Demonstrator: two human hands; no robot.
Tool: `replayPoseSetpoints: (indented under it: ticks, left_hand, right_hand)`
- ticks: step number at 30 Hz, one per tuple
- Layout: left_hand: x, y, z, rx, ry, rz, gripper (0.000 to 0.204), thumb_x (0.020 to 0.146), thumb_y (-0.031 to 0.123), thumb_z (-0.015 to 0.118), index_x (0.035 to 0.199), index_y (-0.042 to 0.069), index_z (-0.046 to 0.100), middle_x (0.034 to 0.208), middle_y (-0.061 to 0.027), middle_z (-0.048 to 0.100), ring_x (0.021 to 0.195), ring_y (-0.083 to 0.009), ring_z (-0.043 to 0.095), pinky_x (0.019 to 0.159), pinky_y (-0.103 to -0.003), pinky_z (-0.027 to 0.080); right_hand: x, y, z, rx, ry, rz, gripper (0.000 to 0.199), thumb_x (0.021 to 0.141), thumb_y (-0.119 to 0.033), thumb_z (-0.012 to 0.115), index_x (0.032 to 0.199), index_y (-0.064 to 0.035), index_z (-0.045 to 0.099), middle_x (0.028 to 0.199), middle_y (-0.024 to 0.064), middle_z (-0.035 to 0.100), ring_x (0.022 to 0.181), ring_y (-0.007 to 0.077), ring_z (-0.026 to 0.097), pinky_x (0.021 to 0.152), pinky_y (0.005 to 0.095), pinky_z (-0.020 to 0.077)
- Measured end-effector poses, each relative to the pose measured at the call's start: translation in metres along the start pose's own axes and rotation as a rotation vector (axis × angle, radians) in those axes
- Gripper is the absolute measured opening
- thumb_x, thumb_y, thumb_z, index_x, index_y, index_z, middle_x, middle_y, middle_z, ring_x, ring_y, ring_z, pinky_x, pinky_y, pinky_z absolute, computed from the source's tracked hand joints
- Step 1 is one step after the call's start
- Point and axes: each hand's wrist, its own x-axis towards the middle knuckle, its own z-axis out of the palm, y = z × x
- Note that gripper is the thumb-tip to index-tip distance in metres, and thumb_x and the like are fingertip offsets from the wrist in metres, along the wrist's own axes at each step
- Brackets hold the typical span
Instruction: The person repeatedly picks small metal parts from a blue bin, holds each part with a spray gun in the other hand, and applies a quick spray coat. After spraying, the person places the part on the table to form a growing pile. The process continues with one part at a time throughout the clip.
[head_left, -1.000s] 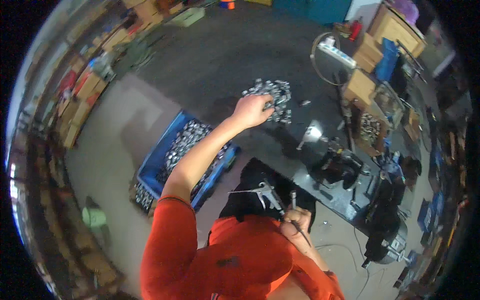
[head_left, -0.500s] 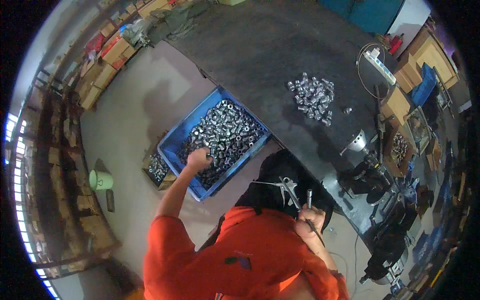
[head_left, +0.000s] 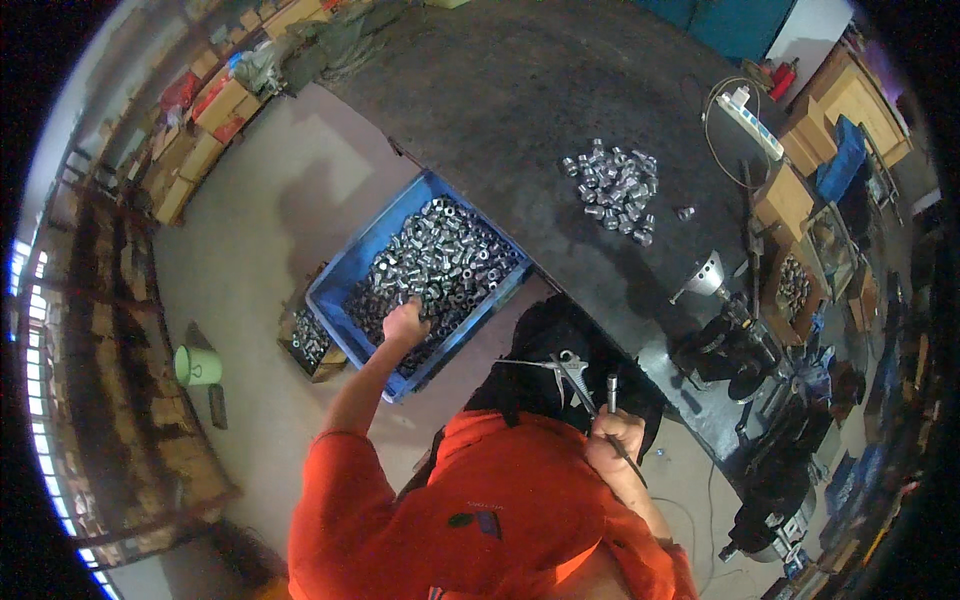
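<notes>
Over a blue crate [head_left: 330, 307] of small metal fittings [head_left: 440, 250] my left hand [head_left: 406, 324] is closed, its fingertips down among the pieces. What they pinch is hidden. My right hand [head_left: 615, 437], close to my lap, is wrapped round a slim metal cylinder [head_left: 612, 388] that sticks up from the fist. Through the same fist runs a dark rod or hose [head_left: 580, 380]. It leads to a silver tool like an air blow gun [head_left: 570, 364], whose thin nozzle points left above my dark trousers.
A pile of fittings [head_left: 618, 188] lies on the dark table [head_left: 480, 90], with one single fitting [head_left: 685, 213] beside it. Right of them stand a silver cone-shaped machine part [head_left: 706, 276], a power strip [head_left: 752, 126] and cartons. A smaller box of fittings [head_left: 312, 340] and a green bucket [head_left: 198, 366] are on the floor.
My left hand has shifted slightly right and down within the crate, still closed. The right hand keeps its grip in nearly the same place. The whole view has shifted a little.
</notes>
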Motion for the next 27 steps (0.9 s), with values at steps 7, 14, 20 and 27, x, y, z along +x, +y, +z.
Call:
replayPoseSetpoints:
  ticks: [7, 14, 20, 27]
  left_hand:
    - [0.000, -0.007, -0.018, -0.924, -0.208, -0.027, 0.029, 0.070, 0.024, 0.072, 0.078, -0.001, 0.059, 0.068, -0.0105, 0.062, 0.064, -0.0202, 0.064, 0.060, -0.032, 0.051]
    - [-0.055, 0.112, -0.098, -1.617, -0.495, 0.193, 0.020, 0.081, 0.014, 0.063, 0.088, -0.003, 0.055, 0.073, -0.0093, 0.059, 0.064, -0.0211, 0.062, 0.061, -0.031, 0.050]
    - [-0.096, 0.166, -0.106, -1.760, -0.930, 0.331, 0.020, 0.088, 0.019, 0.054, 0.094, 0.000, 0.053, 0.071, -0.0083, 0.060, 0.057, -0.0205, 0.061, 0.053, -0.030, 0.050]
    - [-0.095, 0.166, -0.086, -1.731, -0.985, 0.271, 0.030, 0.090, 0.026, 0.051, 0.091, -0.003, 0.059, 0.059, -0.0090, 0.058, 0.047, -0.0194, 0.056, 0.047, -0.028, 0.047]
  right_hand:
    - [0.001, 0.001, -0.005, 0.034, -0.077, 0.019, 0.020, 0.054, 0.008, 0.051, 0.049, -0.0061, 0.038, 0.048, 0.0076, 0.037, 0.040, 0.0229, 0.041, 0.041, 0.0288, 0.0287]
    - [0.026, -0.009, -0.007, 0.108, -0.346, 0.010, 0.016, 0.060, -0.002, 0.057, 0.055, -0.0038, 0.042, 0.052, 0.0113, 0.040, 0.047, 0.0277, 0.045, 0.043, 0.0364, 0.0331]
    - [0.030, -0.011, -0.004, 0.167, -0.463, 0.049, 0.016, 0.063, -0.006, 0.059, 0.058, -0.0041, 0.044, 0.056, 0.0131, 0.045, 0.053, 0.0314, 0.049, 0.047, 0.0416, 0.0363]
    - [0.026, -0.006, -0.004, 0.224, -0.461, 0.103, 0.014, 0.063, -0.006, 0.058, 0.057, -0.0041, 0.045, 0.055, 0.0133, 0.046, 0.054, 0.0319, 0.051, 0.048, 0.0399, 0.0374]
